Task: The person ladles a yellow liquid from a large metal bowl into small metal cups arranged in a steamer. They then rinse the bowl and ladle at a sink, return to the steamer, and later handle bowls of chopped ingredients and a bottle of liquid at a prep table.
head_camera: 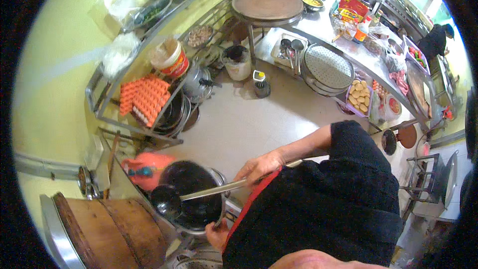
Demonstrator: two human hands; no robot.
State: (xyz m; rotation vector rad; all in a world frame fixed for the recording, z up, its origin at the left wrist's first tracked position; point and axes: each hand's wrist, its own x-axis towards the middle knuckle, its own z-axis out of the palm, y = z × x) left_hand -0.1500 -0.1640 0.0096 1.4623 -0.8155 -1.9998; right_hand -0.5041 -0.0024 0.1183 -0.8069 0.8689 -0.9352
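Note:
My right hand (259, 168) is closed around the long metal handle (213, 190) of a ladle. The handle slants across a large dark metal pot (194, 173), with the ladle's round bowl (164, 201) over the pot's left side. Low beside the pot's near rim is my left hand (217, 233), its thumb against the rim and its other fingers mostly hidden. The pot's inside looks dark, and its contents cannot be made out. A red plastic bag (149, 168) lies just beyond the pot.
A round wooden lid or board (115, 228) is at lower left. Metal shelving (138, 130) holds orange egg trays (145, 97) and a bucket (171, 59). Across the floor, a steel table (325, 18) carries a chopping block (267, 3) with a cleaver. Another person (435, 41) stands far right.

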